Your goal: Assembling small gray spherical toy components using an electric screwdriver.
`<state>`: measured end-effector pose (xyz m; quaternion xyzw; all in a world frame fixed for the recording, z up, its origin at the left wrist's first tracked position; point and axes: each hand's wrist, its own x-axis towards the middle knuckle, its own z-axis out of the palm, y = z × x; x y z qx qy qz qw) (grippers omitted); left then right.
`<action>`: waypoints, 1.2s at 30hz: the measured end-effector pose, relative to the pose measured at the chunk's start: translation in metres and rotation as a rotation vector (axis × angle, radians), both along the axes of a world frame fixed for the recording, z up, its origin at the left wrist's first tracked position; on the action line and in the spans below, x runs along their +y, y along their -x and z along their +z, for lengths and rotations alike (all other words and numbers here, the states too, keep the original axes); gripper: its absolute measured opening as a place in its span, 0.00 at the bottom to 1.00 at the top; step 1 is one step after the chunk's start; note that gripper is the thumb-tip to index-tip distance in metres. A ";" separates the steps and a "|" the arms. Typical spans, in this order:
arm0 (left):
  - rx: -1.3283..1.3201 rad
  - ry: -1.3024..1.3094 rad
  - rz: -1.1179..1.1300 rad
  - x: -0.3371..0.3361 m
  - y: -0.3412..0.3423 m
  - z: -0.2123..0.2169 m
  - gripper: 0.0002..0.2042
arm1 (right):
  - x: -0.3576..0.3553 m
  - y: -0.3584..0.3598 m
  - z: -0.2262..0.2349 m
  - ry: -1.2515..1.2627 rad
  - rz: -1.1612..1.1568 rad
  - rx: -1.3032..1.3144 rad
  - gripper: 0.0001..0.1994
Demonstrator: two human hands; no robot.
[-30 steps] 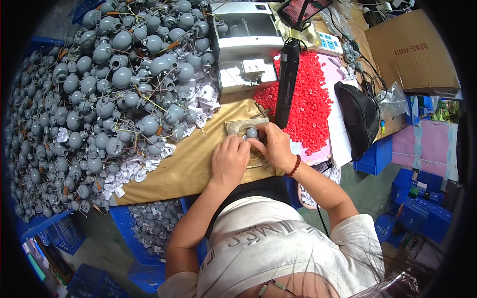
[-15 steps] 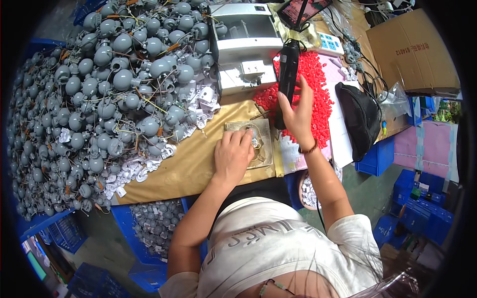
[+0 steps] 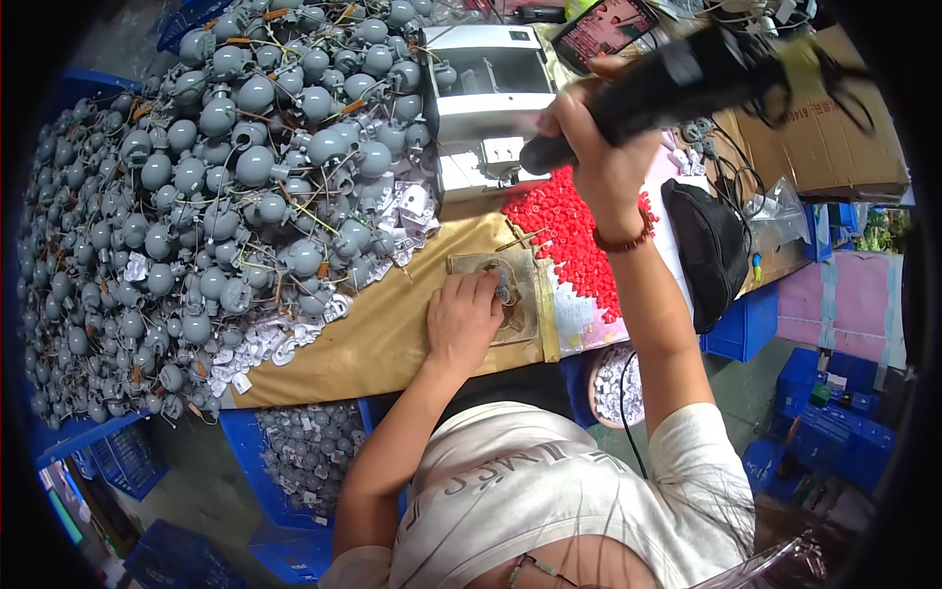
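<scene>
1. A small grey part [image 3: 504,291] lies on a clear, square plastic fixture [image 3: 520,314] at the front edge of the workbench, just beside the middle of the view at about 3 o'clock.
2. The left hand [image 3: 463,319] rests flat on the fixture from its 9 o'clock side, fingers stretched forward and pressed on the part; it pins the part down and does not wrap around it.
3. The right hand [image 3: 601,147] is raised well above the bench at 1 o'clock from the fixture, fingers curled tight around the barrel of a black power screwdriver [image 3: 677,83]. The tool lies tilted, its tip pointing toward 8 o'clock, well apart from the part.
4. A bead bracelet [image 3: 622,239] circles the right wrist.
5. A heap of red caps [image 3: 574,221] lies just beside the fixture at 1 o'clock, partly under the raised arm.
6. The fixture sits on brown cardboard [image 3: 373,339] that covers the bench.
7. At 10 o'clock a great pile of grey round parts with wires [image 3: 216,196] fills the left side, with small white tags [image 3: 265,344] scattered along its near edge.
8. A grey metal machine [image 3: 486,93] stands at 12 o'clock.
9. A black pouch [image 3: 711,250] lies at 3 o'clock, and blue crates [image 3: 746,329] stand below it.
</scene>
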<state>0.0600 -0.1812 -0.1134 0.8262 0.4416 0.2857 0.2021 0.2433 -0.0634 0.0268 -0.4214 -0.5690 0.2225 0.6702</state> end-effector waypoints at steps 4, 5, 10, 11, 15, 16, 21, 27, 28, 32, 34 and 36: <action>0.001 0.026 -0.011 -0.001 0.001 0.000 0.18 | 0.032 0.005 -0.008 0.105 0.059 0.096 0.18; 0.013 0.037 -0.012 -0.001 0.001 0.001 0.18 | 0.037 0.008 -0.012 0.125 0.041 0.145 0.18; -0.013 0.058 -0.012 -0.002 0.002 -0.003 0.17 | 0.035 0.010 -0.024 0.266 -0.008 -0.047 0.18; -0.020 0.060 -0.010 -0.002 0.002 -0.004 0.17 | 0.032 0.011 -0.027 0.281 -0.001 -0.048 0.20; -0.044 0.073 -0.007 -0.001 0.003 0.000 0.17 | -0.019 0.018 -0.024 0.443 0.118 0.023 0.31; -0.027 0.079 -0.005 -0.001 0.003 -0.001 0.17 | -0.034 0.021 -0.024 0.460 0.109 -0.022 0.32; 0.037 0.087 -0.015 -0.001 0.002 -0.004 0.17 | -0.085 0.024 -0.041 0.365 0.212 -0.115 0.37; 0.061 0.092 -0.002 -0.001 0.001 -0.005 0.17 | -0.100 0.022 -0.059 0.361 0.291 -0.039 0.39; 0.045 0.088 -0.001 -0.001 0.001 -0.005 0.17 | -0.102 0.019 -0.064 0.344 0.265 -0.113 0.39; -0.021 0.068 -0.011 0.000 0.003 -0.005 0.18 | -0.110 0.017 -0.074 0.286 0.293 -0.150 0.36; -0.034 0.080 -0.030 0.001 0.006 -0.003 0.19 | -0.116 0.020 -0.078 0.238 0.380 -0.066 0.33; -0.073 0.084 -0.057 0.003 0.008 -0.002 0.20 | -0.123 0.021 -0.077 0.197 0.449 -0.010 0.31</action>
